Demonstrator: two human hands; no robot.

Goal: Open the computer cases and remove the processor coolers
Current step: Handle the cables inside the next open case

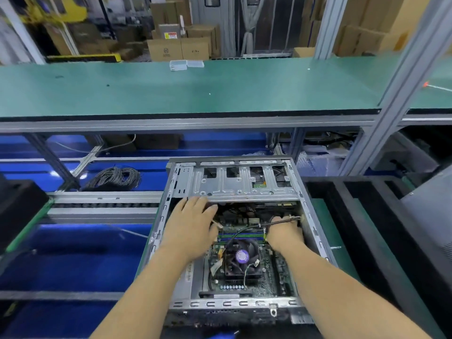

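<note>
An open grey computer case point(171, 216) lies flat in front of me, its motherboard point(269, 277) exposed. The processor cooler point(241, 259), a black fan with a purple hub sticker, sits on the board near the case's middle. My left hand point(193, 223) reaches into the case above the cooler, fingers extended toward the metal drive cage point(244, 187). My right hand point(285, 231) is deep at the case's right side, its fingers hidden among black cables point(274, 222); a cable runs across it.
A long green shelf point(195, 89) spans above the bench, holding a small clear plastic box point(186, 64). A coil of dark cable point(115, 177) lies at the left. Black foam trays point(367, 216) stand to the right, a blue surface point(73, 253) to the left.
</note>
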